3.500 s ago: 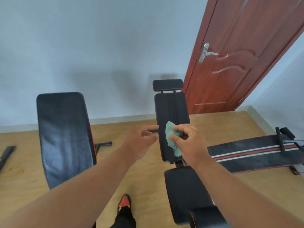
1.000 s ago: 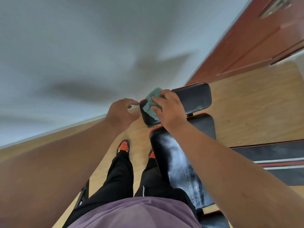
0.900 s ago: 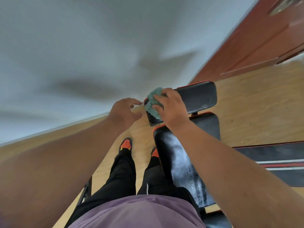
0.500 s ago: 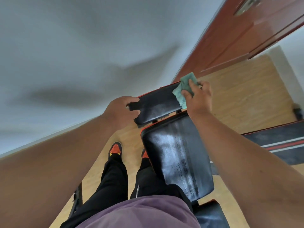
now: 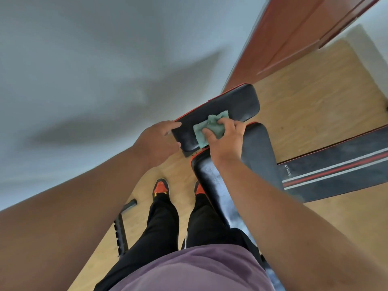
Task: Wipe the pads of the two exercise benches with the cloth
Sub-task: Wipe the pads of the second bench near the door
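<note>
One crumpled pale green cloth (image 5: 210, 130) lies on the small black padded headrest (image 5: 228, 110) with red piping, near that pad's lower left half. The right hand (image 5: 225, 141) presses it down, thumb and curled fingers bunched around the fabric and gripping it. The left hand (image 5: 158, 141) clasps the headrest's left end, fingertips over the top edge and thumb below it, so the pad sits between the two hands.

Just below the headrest, nearly touching it, runs the long black back pad (image 5: 258, 156) of the same bench; the right forearm crosses its upper part and hides a strip of it, and its lower end disappears behind the person's purple shirt (image 5: 195, 269). No containers show anywhere.

Right of the headrest, bare light wooden floor (image 5: 315, 101) stretches toward a reddish-brown door (image 5: 294, 38), leaving free room on that side. Left of it, a pale grey wall (image 5: 84, 59) stands close behind the pad. A dark mat with red and white stripes (image 5: 340, 171) lies on the floor right of the back pad, cut off by the picture's right edge. Black trousers and orange-and-black shoes (image 5: 160, 187) stand on the floor left of the bench. A black metal frame piece (image 5: 121, 227) pokes out beside the left forearm; what it belongs to cannot be made out.
</note>
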